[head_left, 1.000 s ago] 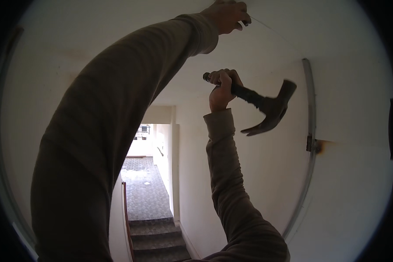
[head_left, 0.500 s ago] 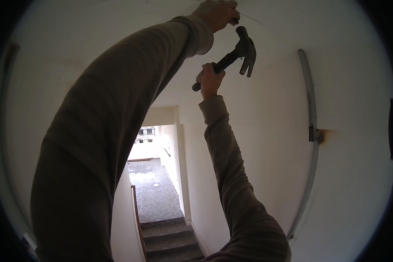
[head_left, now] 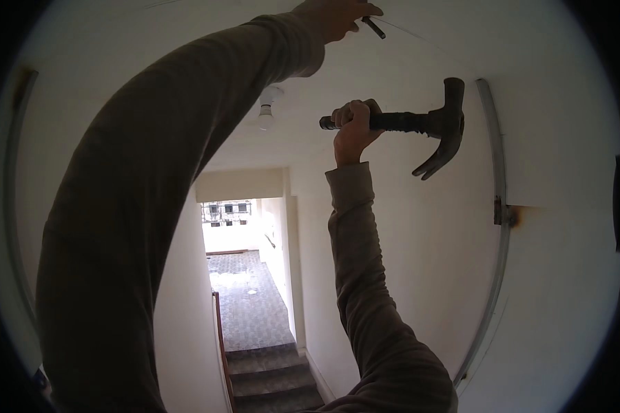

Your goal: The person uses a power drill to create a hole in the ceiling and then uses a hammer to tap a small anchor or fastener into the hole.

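I look up at a white ceiling. My left hand (head_left: 334, 15) is raised to the top of the view and pinches a small dark nail (head_left: 373, 27) against the ceiling. My right hand (head_left: 355, 131) grips the dark handle of a claw hammer (head_left: 420, 124). The hammer lies level, its head (head_left: 450, 120) to the right with the striking face up and the claw curving down. The hammer head hangs below and to the right of the nail, apart from it.
A thin conduit pipe (head_left: 497, 206) with a rusty clamp (head_left: 504, 213) runs along the right wall. A light bulb fitting (head_left: 267, 110) hangs from the ceiling. Below, stairs (head_left: 272, 378) lead down to a tiled corridor (head_left: 244, 296) with a handrail (head_left: 219, 337).
The hammer has swung back down and to the right, away from the nail, after being close beside my left hand half a second ago. My left hand has stayed at the ceiling.
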`<control>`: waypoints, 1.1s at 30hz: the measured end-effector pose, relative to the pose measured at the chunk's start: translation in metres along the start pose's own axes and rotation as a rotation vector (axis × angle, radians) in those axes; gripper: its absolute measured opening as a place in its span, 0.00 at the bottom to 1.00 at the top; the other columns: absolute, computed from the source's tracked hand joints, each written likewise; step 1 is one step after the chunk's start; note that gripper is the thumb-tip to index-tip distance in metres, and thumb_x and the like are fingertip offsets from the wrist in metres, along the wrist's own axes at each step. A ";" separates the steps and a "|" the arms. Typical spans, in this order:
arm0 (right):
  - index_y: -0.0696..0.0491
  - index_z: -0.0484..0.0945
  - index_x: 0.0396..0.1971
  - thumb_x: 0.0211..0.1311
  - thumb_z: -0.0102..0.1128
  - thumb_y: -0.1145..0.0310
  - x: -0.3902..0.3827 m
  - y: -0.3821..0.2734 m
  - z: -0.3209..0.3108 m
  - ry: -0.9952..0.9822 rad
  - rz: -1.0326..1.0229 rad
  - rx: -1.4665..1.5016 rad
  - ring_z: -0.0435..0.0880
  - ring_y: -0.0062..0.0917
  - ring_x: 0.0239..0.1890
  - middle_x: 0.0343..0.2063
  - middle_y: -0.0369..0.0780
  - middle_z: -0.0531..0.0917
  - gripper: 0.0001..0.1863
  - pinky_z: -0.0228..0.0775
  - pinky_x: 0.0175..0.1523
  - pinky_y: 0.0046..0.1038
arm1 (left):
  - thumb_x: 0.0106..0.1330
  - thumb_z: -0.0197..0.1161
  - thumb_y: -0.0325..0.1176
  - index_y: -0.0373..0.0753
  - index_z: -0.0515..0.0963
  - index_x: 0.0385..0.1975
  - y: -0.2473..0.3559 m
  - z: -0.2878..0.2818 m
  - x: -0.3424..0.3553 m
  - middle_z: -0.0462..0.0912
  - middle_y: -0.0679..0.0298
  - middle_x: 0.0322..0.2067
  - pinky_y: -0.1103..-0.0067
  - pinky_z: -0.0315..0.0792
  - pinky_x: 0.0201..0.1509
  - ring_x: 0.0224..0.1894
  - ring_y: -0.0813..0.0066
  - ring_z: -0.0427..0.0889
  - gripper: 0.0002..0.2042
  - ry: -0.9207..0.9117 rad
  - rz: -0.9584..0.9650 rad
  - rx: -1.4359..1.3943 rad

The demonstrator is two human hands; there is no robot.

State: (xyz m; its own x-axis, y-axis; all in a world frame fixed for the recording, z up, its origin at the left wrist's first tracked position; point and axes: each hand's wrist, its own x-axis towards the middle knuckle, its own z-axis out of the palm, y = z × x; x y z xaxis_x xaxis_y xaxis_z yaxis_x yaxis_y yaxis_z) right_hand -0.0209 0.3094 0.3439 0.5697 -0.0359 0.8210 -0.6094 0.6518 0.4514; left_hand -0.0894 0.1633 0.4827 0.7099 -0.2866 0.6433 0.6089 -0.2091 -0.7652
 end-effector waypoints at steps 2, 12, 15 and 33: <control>0.50 0.60 0.16 0.54 0.52 0.80 0.003 -0.009 -0.009 -0.001 0.001 -0.036 0.57 0.15 0.09 0.09 0.32 0.64 0.14 0.58 0.18 0.25 | 0.69 0.58 0.22 0.42 0.79 0.56 -0.010 -0.016 -0.005 0.75 0.55 0.58 0.66 0.72 0.64 0.58 0.57 0.77 0.17 0.046 0.066 0.150; 0.49 0.59 0.15 0.56 0.52 0.77 -0.017 -0.007 0.026 0.052 0.210 -0.271 0.58 0.19 0.10 0.10 0.33 0.64 0.15 0.56 0.18 0.28 | 0.63 0.63 0.24 0.48 0.80 0.53 -0.113 -0.186 -0.064 0.70 0.60 0.68 0.53 0.47 0.80 0.73 0.59 0.63 0.19 0.130 0.498 0.845; 0.49 0.60 0.15 0.55 0.53 0.76 -0.031 0.010 0.024 0.068 0.108 -0.140 0.59 0.20 0.10 0.10 0.33 0.62 0.14 0.58 0.19 0.30 | 0.61 0.64 0.23 0.49 0.78 0.55 -0.120 -0.191 -0.072 0.69 0.62 0.69 0.53 0.42 0.81 0.75 0.62 0.59 0.21 0.098 0.534 0.918; 0.48 0.59 0.13 0.57 0.53 0.77 -0.037 -0.002 -0.026 -0.054 0.308 -0.279 0.58 0.18 0.09 0.08 0.32 0.62 0.17 0.57 0.18 0.27 | 0.66 0.68 0.39 0.41 0.82 0.48 -0.001 0.022 0.010 0.80 0.60 0.50 0.66 0.69 0.58 0.54 0.64 0.78 0.15 -0.051 0.231 0.396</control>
State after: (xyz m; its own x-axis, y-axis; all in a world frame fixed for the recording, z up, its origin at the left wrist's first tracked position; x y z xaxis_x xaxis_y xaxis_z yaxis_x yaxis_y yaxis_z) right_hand -0.0265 0.3287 0.3038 0.3499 0.1579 0.9234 -0.5700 0.8181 0.0761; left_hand -0.0751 0.1813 0.4901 0.8534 -0.2352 0.4652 0.5139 0.2306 -0.8263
